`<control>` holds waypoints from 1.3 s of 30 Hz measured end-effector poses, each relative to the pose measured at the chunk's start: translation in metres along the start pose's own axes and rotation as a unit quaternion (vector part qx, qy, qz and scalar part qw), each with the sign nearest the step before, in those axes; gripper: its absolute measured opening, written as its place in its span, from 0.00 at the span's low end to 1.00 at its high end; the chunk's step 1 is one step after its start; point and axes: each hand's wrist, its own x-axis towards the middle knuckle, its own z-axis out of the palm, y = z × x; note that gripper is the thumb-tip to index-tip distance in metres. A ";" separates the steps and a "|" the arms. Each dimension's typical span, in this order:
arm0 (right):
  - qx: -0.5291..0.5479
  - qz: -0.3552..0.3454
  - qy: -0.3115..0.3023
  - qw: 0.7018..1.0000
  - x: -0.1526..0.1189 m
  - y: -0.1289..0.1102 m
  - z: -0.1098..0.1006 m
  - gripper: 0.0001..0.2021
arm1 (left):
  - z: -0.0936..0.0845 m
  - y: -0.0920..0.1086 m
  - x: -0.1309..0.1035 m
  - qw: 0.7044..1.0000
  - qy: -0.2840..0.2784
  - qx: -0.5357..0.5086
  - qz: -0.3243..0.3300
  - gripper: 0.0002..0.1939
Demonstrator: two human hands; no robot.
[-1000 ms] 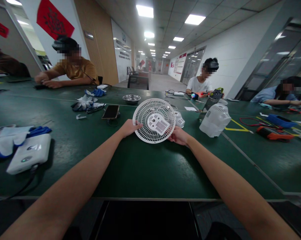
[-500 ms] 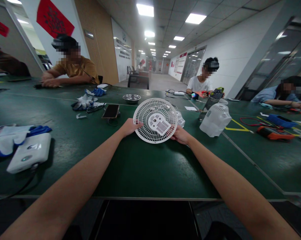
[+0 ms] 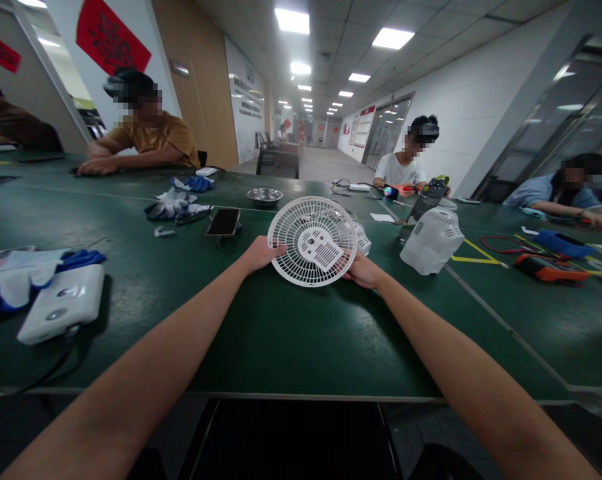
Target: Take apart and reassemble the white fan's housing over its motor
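A round white plastic fan grille (image 3: 291, 257) is held up above the green table, tilted so its slotted centre plate faces me. My left hand (image 3: 262, 255) grips its left rim, thumb over the front. At the lower right rim my right hand (image 3: 363, 271) is closed on it, with its fingers partly hidden behind the grille. Behind the grille's right edge a white vented plastic part (image 3: 363, 240) shows in part; most of it is covered.
On the green table (image 3: 301, 347), a phone (image 3: 223, 222) and a metal bowl (image 3: 265, 196) lie beyond my hands. A translucent white housing (image 3: 431, 241) stands to the right, near an orange meter (image 3: 548, 267). A white power bank (image 3: 63, 303) and gloves (image 3: 168, 205) lie left. Co-workers sit across.
My hands and the grille stay almost where they were. The whole view has shifted very slightly; nothing has been let go or taken up.
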 end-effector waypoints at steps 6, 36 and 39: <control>-0.001 0.002 0.008 1.000 0.001 -0.001 0.000 0.10 | 0.000 0.001 -0.001 1.000 -0.003 -0.005 0.001 0.12; -0.125 -0.001 0.071 0.990 0.001 -0.004 0.014 0.10 | 0.021 0.044 -0.011 0.961 0.260 0.022 0.095 0.58; -0.129 0.009 0.083 0.988 0.001 -0.001 0.014 0.09 | 0.023 0.049 -0.015 0.956 0.275 0.020 0.099 0.56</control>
